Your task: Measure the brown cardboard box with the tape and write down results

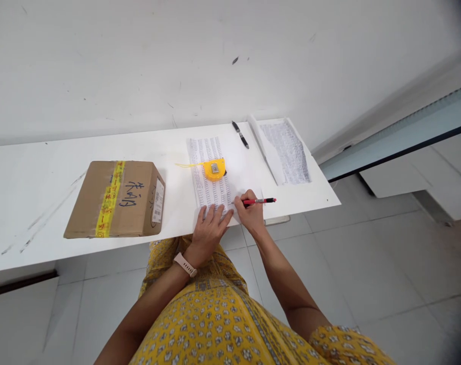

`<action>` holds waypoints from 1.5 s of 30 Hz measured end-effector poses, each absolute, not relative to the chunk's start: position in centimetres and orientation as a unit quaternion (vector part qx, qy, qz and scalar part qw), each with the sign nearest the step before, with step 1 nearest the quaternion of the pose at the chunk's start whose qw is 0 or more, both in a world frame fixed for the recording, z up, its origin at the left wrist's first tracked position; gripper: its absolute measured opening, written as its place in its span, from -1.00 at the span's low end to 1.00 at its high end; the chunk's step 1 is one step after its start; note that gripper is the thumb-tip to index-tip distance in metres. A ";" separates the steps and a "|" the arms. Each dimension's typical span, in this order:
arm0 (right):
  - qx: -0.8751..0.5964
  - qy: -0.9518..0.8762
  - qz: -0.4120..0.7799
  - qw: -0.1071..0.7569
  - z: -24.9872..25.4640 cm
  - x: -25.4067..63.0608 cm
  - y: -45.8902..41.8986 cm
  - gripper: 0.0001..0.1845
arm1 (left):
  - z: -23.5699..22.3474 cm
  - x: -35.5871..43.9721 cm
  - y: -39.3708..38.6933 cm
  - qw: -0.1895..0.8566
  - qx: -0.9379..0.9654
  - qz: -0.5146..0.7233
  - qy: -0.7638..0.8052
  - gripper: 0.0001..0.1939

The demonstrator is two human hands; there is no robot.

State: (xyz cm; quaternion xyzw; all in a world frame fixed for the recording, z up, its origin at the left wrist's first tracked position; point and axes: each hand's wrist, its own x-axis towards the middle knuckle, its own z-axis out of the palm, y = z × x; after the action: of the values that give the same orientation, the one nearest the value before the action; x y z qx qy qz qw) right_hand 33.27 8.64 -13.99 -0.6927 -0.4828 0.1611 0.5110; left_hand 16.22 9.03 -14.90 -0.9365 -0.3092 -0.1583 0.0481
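My right hand (250, 212) is closed round a red pen (260, 201), its tip resting on the near end of a printed sheet (210, 172). My left hand (210, 229) lies flat with fingers spread on the sheet's near edge, a pale watch on its wrist. A yellow tape measure (214, 169) sits on the middle of the sheet, with a short length of yellow tape sticking out to the left.
A taped cardboard box (118, 198) with handwriting stands on the white table (36, 192) to the left. A black pen (240, 134) and a second printed sheet (285, 150) lie at the far right. A wall rises behind; tiled floor lies below.
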 end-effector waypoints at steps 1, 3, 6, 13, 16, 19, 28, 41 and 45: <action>-0.692 -0.482 0.161 0.513 -14.0 33.2 8.6 -0.71 | -14.9 16.2 9.0 0.050 -0.936 -0.158 -0.310 -0.56; -0.690 -0.481 0.165 0.515 -14.0 33.2 8.6 -0.71 | -14.8 16.2 9.0 0.050 -0.936 -0.155 -0.311 -0.56; -0.690 -0.478 0.174 0.515 -13.9 33.2 8.6 -0.71 | -14.8 16.2 9.0 0.049 -0.937 -0.149 -0.311 -0.55; -0.701 -0.470 0.172 0.508 -14.0 33.1 8.6 -0.69 | -15.0 16.2 9.0 0.040 -0.936 -0.161 -0.309 -0.55; -0.706 -0.447 0.152 0.528 -14.1 33.5 8.5 -0.72 | -15.1 16.2 9.0 0.035 -0.937 -0.160 -0.310 -0.55; -0.710 -0.468 0.112 0.513 -13.7 34.6 8.7 -0.84 | -15.1 16.1 9.0 0.028 -0.939 -0.150 -0.309 -0.53; -0.722 -0.628 -0.005 0.291 -11.2 36.8 12.6 -0.53 | -14.7 15.9 9.1 0.016 -0.938 -0.133 -0.321 -0.51; -0.681 -0.627 0.143 0.350 -7.8 29.4 16.3 -0.23 | -11.8 12.0 6.8 -0.274 -0.843 -0.264 -0.381 -0.34; -0.589 -0.675 0.177 0.408 -5.1 27.6 9.9 -0.23 | -8.6 10.0 5.3 -0.541 -0.617 -0.415 -0.392 -0.19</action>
State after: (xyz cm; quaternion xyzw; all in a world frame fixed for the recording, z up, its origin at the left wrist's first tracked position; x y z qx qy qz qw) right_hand 27.64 9.95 -5.13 -0.5889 -0.6746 0.1770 0.4083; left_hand 10.05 5.28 -8.64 -0.6170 -0.3920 -0.4154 -0.5414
